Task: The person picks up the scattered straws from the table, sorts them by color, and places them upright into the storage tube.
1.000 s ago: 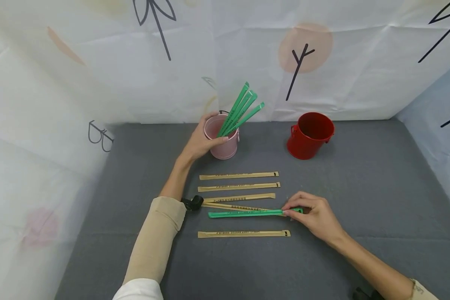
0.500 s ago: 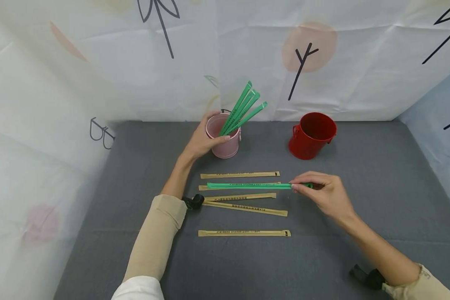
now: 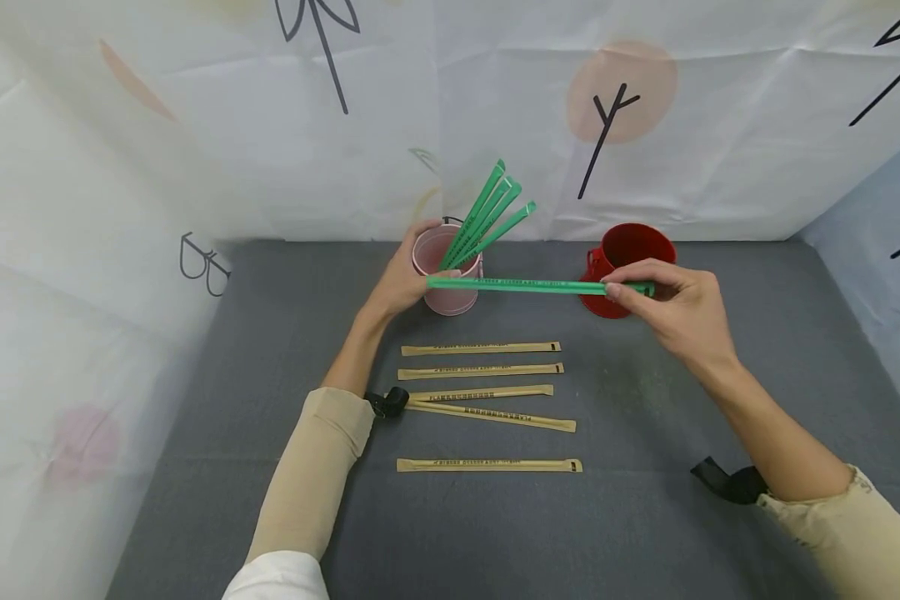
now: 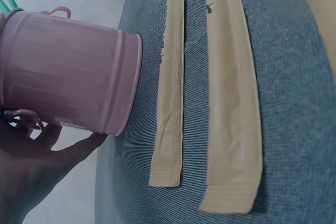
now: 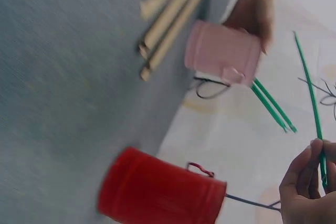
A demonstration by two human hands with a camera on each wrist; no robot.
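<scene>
My left hand is curled round the pink bucket, which stands upright at the back of the table. Several green wrapped straws lean out of it to the right. Between thumb and fingers, my right hand pinches another green wrapped straw near its right end. That straw hangs level above the table, its left end in front of the pink bucket's rim in the head view. In the right wrist view the same straw shows apart from the pink bucket.
Behind my right hand stands a red bucket, partly hidden in the head view. Several tan wrapped straws lie in rows on the grey table; two meet at their left ends near my left wrist strap. A printed white cloth hangs behind.
My right hand has lifted the green straw off the tan ones and carried it up and back, toward the buckets. The left hand stays on the pink bucket.
</scene>
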